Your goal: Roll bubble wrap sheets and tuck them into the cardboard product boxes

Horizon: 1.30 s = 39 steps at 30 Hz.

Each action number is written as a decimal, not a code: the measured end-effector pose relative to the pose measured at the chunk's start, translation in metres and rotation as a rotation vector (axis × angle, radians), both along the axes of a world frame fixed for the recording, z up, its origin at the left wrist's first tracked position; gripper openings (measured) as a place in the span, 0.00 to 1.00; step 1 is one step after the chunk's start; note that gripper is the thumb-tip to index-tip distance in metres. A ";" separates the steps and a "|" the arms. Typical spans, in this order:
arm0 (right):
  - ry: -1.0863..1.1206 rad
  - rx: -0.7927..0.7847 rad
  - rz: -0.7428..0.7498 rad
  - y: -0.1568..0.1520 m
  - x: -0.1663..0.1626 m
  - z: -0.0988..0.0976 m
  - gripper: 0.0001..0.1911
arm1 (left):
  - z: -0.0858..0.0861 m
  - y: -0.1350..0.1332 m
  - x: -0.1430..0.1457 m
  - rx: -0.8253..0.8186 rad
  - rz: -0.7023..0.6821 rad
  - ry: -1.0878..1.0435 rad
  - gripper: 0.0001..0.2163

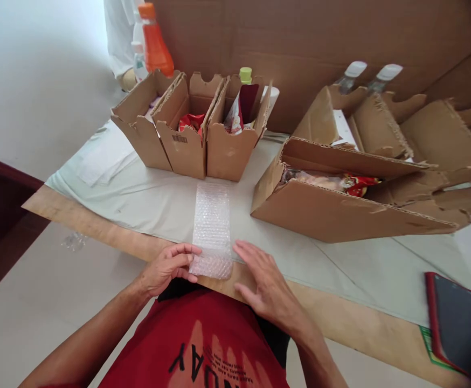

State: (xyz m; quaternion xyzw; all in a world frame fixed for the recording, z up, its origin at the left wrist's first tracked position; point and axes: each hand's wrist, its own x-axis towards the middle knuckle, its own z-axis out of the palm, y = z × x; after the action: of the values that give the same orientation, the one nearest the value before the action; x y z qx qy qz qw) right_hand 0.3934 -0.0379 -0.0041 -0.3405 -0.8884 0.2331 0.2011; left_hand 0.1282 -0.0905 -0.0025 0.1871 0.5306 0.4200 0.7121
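A clear strip of bubble wrap (212, 215) lies lengthwise on the cloth, its near end doubled over at the table's front edge. My left hand (171, 267) is at the near left corner, fingers curled about the edge of the wrap. Beside the right edge, my right hand (263, 283) is open, with fingers stretched and thumb apart, holding nothing. Beyond the far end of the wrap stand narrow cardboard boxes (182, 156); a red packet (192, 123) shows inside the middle one.
On the right, a long cardboard box (340, 213) holds snack packets; more boxes (373, 126) and white-capped bottles (355, 69) stand behind. An orange bottle (157, 43) is at the back left, near a person's white sleeve (118, 37). A phone (459, 323) lies at the right front edge.
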 end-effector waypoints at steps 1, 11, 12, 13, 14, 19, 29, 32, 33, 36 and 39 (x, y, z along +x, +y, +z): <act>-0.018 -0.035 0.015 -0.008 -0.001 -0.008 0.40 | -0.001 0.001 -0.001 -0.002 0.000 0.002 0.17; 0.326 0.041 -0.185 -0.001 -0.042 -0.037 0.22 | -0.002 -0.008 -0.015 0.137 -0.193 0.265 0.21; 0.338 0.033 -0.203 0.001 -0.041 -0.036 0.20 | -0.002 -0.008 -0.017 0.214 -0.239 0.411 0.21; 0.339 0.026 -0.209 0.001 -0.038 -0.034 0.18 | 0.000 -0.007 -0.019 0.304 -0.265 0.580 0.20; 0.325 0.015 -0.189 0.000 -0.035 -0.031 0.16 | 0.002 -0.004 -0.020 0.396 -0.272 0.750 0.19; 0.183 -0.156 0.057 -0.005 -0.011 -0.002 0.22 | 0.007 0.037 -0.019 0.787 -0.328 1.260 0.20; -0.146 0.103 -0.039 0.092 -0.079 -0.017 0.19 | -0.026 0.164 -0.019 1.114 -0.675 1.428 0.19; -0.218 0.176 0.008 0.053 -0.086 -0.034 0.25 | -0.033 0.164 -0.019 1.101 -0.680 1.427 0.19; -0.207 0.188 0.026 0.032 -0.082 -0.038 0.25 | -0.036 0.162 -0.019 1.101 -0.673 1.432 0.20; -0.083 0.143 0.134 -0.032 -0.061 -0.042 0.22 | -0.042 0.155 -0.020 1.133 -0.646 1.453 0.21; 0.123 -0.009 0.258 -0.065 -0.038 -0.032 0.16 | -0.046 0.153 -0.021 1.172 -0.642 1.465 0.22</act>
State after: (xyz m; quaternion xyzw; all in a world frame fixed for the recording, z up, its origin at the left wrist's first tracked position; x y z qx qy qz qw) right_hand 0.3554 -0.1034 -0.0365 -0.2094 -0.9098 0.2814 0.2219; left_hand 0.1076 0.0628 -0.0487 0.8581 0.4722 0.1838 0.0832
